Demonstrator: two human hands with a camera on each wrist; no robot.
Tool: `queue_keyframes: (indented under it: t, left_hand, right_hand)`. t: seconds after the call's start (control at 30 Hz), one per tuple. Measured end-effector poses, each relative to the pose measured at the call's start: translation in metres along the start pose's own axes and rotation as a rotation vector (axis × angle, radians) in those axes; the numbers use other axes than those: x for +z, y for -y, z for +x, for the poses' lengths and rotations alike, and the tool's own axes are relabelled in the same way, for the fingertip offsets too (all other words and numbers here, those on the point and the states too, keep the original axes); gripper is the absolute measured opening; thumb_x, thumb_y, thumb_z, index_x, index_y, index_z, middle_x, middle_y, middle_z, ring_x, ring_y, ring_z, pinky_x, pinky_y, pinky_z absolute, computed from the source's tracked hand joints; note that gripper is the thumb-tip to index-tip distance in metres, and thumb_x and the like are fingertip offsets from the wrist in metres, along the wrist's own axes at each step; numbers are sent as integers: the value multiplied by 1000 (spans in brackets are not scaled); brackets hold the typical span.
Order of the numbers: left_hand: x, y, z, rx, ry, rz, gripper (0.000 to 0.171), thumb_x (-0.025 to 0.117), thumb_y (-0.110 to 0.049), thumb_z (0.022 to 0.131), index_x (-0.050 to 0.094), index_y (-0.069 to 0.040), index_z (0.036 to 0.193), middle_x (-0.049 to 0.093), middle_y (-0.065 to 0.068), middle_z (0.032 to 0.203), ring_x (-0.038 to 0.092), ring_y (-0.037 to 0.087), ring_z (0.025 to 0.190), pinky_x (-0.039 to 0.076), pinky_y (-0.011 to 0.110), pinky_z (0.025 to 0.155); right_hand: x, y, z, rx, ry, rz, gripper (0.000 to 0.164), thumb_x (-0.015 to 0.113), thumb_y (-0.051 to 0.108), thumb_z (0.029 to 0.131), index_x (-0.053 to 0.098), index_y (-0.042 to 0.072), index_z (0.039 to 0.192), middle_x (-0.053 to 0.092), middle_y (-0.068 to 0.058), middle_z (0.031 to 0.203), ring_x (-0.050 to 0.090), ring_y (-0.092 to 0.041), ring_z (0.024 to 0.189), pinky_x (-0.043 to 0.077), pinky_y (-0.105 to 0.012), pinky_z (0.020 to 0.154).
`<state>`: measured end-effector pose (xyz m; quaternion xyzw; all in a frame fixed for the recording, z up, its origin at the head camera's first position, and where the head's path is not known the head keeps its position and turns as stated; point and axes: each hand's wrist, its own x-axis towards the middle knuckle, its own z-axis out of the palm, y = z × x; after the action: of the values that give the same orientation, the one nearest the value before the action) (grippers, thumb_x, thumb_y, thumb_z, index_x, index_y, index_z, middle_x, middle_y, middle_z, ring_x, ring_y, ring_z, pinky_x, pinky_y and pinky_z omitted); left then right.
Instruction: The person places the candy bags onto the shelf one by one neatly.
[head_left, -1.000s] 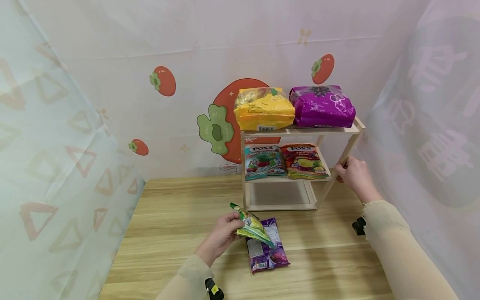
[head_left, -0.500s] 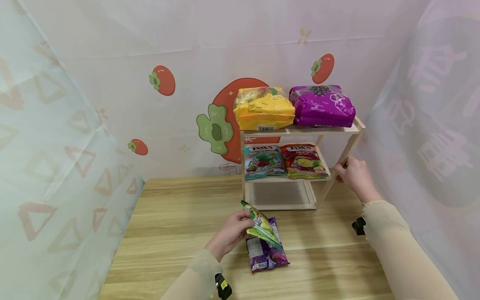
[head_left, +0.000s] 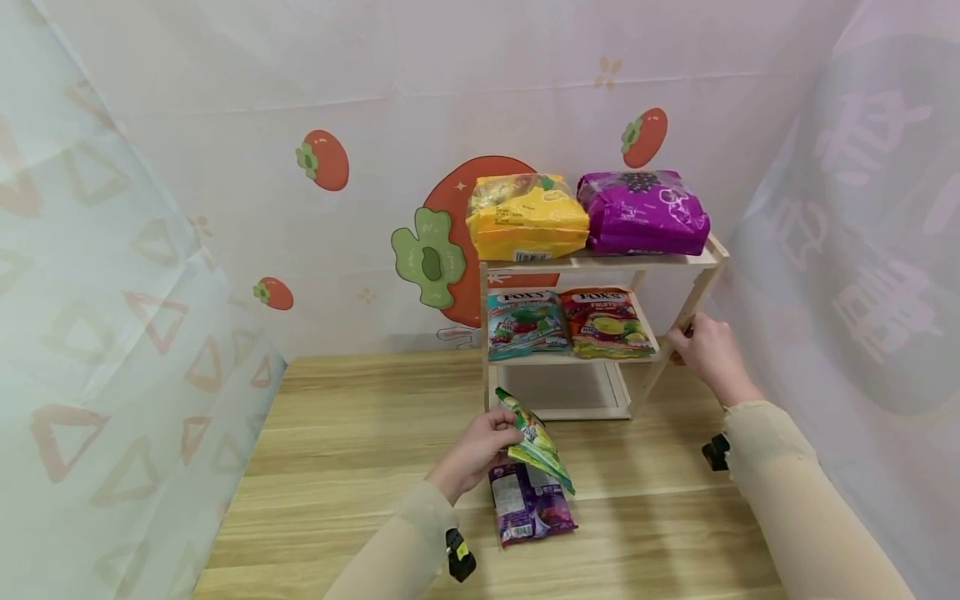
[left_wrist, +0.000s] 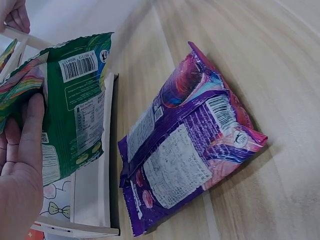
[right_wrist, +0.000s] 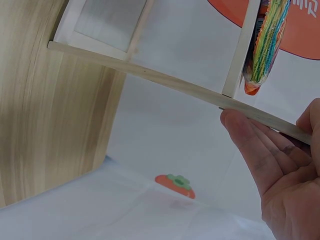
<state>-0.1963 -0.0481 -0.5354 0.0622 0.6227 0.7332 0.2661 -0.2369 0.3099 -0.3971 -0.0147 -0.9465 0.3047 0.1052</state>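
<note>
My left hand point(head_left: 476, 454) pinches a green candy bag point(head_left: 542, 450) by its left side, tilted, in front of the rack's lowest shelf. In the left wrist view the bag's printed back with a barcode shows, the thumb pressed into it. Below it a purple candy bag point(left_wrist: 172, 155) lies back side up on the table. On the right, my right hand point(head_left: 712, 354) holds the front right post of a small wooden rack point(head_left: 607, 264). The right wrist view shows the fingers against that post point(right_wrist: 175, 89), near the middle shelf.
A yellow bag point(head_left: 528, 221) and a bigger purple bag point(head_left: 645, 217) sit on the top shelf. On the middle shelf lie a teal Fox's bag point(head_left: 527, 325) and a red Fox's bag point(head_left: 609, 323). Printed sheets point(head_left: 360, 250) enclose the wooden table point(head_left: 337, 467).
My left hand has moved right and slightly forward with the green candy bag, toward the lowest shelf. The right hand stays on the post.
</note>
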Motion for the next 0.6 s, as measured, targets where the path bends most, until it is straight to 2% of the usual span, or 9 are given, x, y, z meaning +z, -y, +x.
queue_keyframes:
  t: [0.23,0.4,0.6]
  left_hand:
    - [1,-2,9,21,5,19,26,62,-12,87,54,-4,111,52,1,81,48,12,66,44,34,63]
    - [1,-1,16,30,5,24,28,61,-13,88,54,-4,113,52,1,84,48,12,66,43,32,61]
    - [-4,5,25,24,-11,16,31,59,-13,91,49,-3,119,52,4,91,49,13,72,46,36,68]
  right_hand:
    - [-1,0,0,7,24,2,24,48,13,91,57,-9,88,65,-23,76,66,-27,61,52,-34,52]
    - [-1,0,0,16,33,1,25,47,14,91,58,-9,89,65,-24,78,66,-29,63,53,-34,53]
    - [0,-1,0,18,26,7,24,47,14,90,56,-9,89,64,-24,78,66,-30,63,53,-33,53]
